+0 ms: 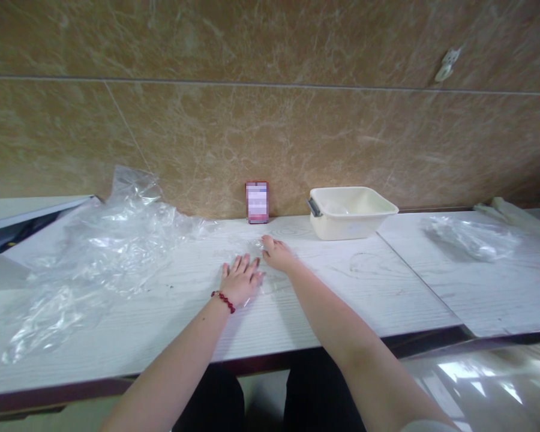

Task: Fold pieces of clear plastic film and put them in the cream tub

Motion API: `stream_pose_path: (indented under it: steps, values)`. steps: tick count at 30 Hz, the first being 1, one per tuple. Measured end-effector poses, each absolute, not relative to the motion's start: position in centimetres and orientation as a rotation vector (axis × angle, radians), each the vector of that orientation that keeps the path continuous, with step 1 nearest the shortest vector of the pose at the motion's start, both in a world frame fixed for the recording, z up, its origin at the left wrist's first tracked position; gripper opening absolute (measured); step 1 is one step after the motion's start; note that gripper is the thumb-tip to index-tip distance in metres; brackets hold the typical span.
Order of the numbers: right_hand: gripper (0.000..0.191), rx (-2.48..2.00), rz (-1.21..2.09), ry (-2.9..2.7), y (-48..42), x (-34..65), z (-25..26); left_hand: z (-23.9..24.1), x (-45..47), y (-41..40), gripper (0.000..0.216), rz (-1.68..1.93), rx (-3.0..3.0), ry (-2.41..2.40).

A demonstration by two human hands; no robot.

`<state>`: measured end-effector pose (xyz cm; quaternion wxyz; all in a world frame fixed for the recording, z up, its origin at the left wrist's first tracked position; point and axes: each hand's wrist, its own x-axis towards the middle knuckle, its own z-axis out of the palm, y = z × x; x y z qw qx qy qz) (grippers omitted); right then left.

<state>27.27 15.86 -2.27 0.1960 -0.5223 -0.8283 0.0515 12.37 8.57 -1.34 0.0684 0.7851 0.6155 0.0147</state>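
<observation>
A small clear plastic bag (253,245) lies on the white wood-grain table, partly covered by my hands and hard to see against the surface. My left hand (242,280) rests flat on it with the fingers spread; a dark red bead bracelet (224,300) circles that wrist. Just to the right, my right hand (276,254) has its fingers curled and closed at the bag's upper edge. Behind both hands a phone (257,203) in a red case leans upright against the wall, its screen lit.
A large heap of clear plastic bags (112,240) spreads over the left side, beside an open white box (49,231). At the right stand a cream plastic bin (351,225) with a grey handle and another bundle of clear bags (472,237). The marbled wall (198,138) bounds the back.
</observation>
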Motion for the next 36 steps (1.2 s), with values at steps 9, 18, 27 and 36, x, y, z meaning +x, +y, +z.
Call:
stream_pose_path:
  steps: [9,18,27,36]
  values:
    - [0.047,-1.394,0.149,-2.402,15.9,27.3,-2.2,-0.1,7.1,10.3,0.068,-0.113,1.888,2.221]
    - [0.033,-1.525,0.136,-2.333,15.6,26.8,-2.1,1.4,13.0,8.6,0.036,0.237,2.771,1.122]
    - [0.038,-1.499,0.302,-2.248,16.3,27.2,-2.3,0.4,12.4,13.0,0.038,0.095,2.969,1.034]
    - [0.034,-1.518,0.344,-2.23,16.7,27.3,-2.3,0.6,11.1,18.4,0.043,-0.068,2.901,1.301]
